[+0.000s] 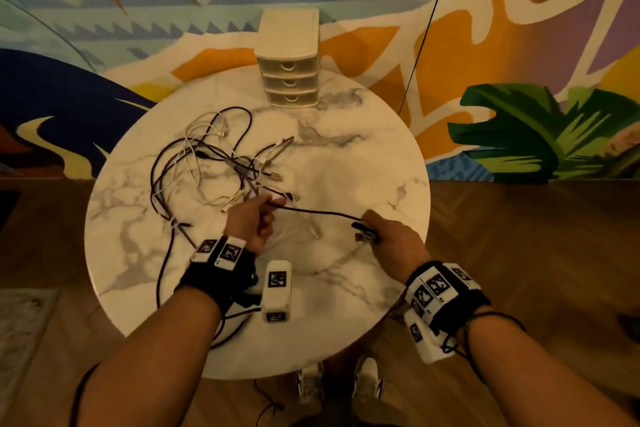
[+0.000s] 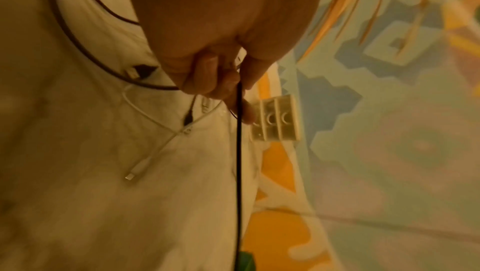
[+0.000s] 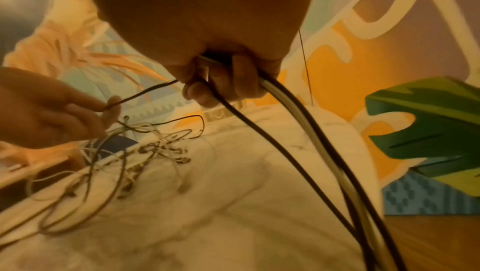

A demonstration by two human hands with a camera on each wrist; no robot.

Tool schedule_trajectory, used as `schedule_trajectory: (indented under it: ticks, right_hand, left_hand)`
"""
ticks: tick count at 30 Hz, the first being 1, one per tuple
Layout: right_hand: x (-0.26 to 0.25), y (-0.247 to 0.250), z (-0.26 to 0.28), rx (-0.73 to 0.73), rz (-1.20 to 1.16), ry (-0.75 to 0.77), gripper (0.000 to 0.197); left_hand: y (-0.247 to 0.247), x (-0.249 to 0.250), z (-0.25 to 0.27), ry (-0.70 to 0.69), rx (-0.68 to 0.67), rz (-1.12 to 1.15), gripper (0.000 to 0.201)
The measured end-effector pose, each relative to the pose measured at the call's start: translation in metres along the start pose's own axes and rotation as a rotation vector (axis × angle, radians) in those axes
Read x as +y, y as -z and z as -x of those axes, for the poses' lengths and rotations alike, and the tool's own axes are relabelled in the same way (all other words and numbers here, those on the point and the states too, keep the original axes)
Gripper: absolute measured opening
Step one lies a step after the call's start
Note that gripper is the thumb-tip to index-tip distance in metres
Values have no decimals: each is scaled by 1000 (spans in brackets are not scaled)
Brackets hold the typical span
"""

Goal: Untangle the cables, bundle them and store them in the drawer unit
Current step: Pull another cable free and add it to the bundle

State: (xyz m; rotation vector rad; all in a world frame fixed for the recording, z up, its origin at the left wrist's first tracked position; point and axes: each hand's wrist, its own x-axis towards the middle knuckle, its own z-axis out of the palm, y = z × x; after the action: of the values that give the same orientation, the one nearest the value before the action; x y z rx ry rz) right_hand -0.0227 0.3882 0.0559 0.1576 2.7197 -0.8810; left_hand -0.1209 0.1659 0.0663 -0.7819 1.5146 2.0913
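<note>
A tangle of black and white cables [image 1: 211, 163] lies on the left half of the round marble table [image 1: 363, 156]. My left hand [image 1: 268, 202] pinches a black cable [image 1: 318, 212] at the tangle's near edge. That cable runs taut to my right hand [image 1: 370, 225], which grips its plug end and hanging loops [image 3: 291, 135]. In the right wrist view, my right hand [image 3: 221, 84] curls round those strands and my left hand [image 3: 109, 107] pinches the cable [image 3: 145, 91]. The cream drawer unit [image 1: 289, 80] stands at the table's far edge, all drawers closed. From the left wrist, the cable [image 2: 239, 152] drops from my left hand [image 2: 233, 90].
A white cable with a plug [image 2: 140, 168] lies loose near my left hand. A thin black cord [image 1: 426, 31] hangs down by the table's far right edge. Painted wall behind the table, wooden floor [image 1: 519, 236] around it, and shoes [image 1: 311, 381] below the near edge.
</note>
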Motion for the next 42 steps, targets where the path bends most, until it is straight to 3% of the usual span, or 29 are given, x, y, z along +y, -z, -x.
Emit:
schedule_trajectory:
  ticks: [4, 6, 11, 13, 15, 16, 18, 19, 22, 24, 26, 29, 32, 35, 37, 39, 42]
  right_hand:
    - [9, -1, -2, 43, -82, 1, 40]
    - [15, -1, -2, 126, -144, 11, 44]
    - [48, 4, -1, 113, -61, -124, 28]
    - [52, 6, 0, 166, -35, -182, 27]
    - [36, 3, -2, 302, -114, -127, 35]
    - [20, 0, -3, 333, -260, -36, 38]
    - [-23, -11, -6, 175, -442, 100, 35]
    - [-45, -16, -7, 52, -387, 124, 29]
    - [-78, -27, -15, -177, -417, 42, 36]
    - [-79, -27, -17, -173, -413, 21, 43]
    - [-72, -26, -16, -181, -347, 28, 34]
    - [-60, -28, -7, -198, -310, 105, 37]
    - [-37, -28, 4, -174, -322, 114, 22]
    - [-11, -27, 2, -36, -300, 57, 28]
    - [-1, -22, -4, 49, -292, 7, 36]
    - [4, -17, -6, 36, -262, 4, 39]
    - [-3, -12, 1, 8, -239, 81, 40]
  left_hand:
    - [-5, 28, -10, -85, -36, 173, 31]
    - [-2, 38, -15, -123, 36, 205, 25]
    - [26, 1, -18, 8, 140, -85, 17]
    - [24, -3, -10, -50, 132, -135, 13]
    - [17, -7, 2, -126, 55, -158, 10]
    - [12, -12, 9, -145, -7, -157, 10]
    - [1, -22, 20, -145, -86, -133, 10]
    - [-5, -26, 24, -147, -83, -144, 12]
    - [-11, -34, 31, -171, -74, -200, 16]
    - [-7, -37, 33, -130, -64, -215, 14]
    - [-4, -35, 29, -40, -21, -186, 11]
    - [-1, -12, 7, 53, 99, 9, 19]
    - [8, 26, -15, -34, 176, 120, 23]
    - [16, 30, -10, -137, 144, -47, 30]
    - [25, 5, -3, -48, 126, -131, 32]
    - [36, -9, -3, 52, 145, -123, 30]
    - [42, 11, -13, -29, 229, -50, 24]
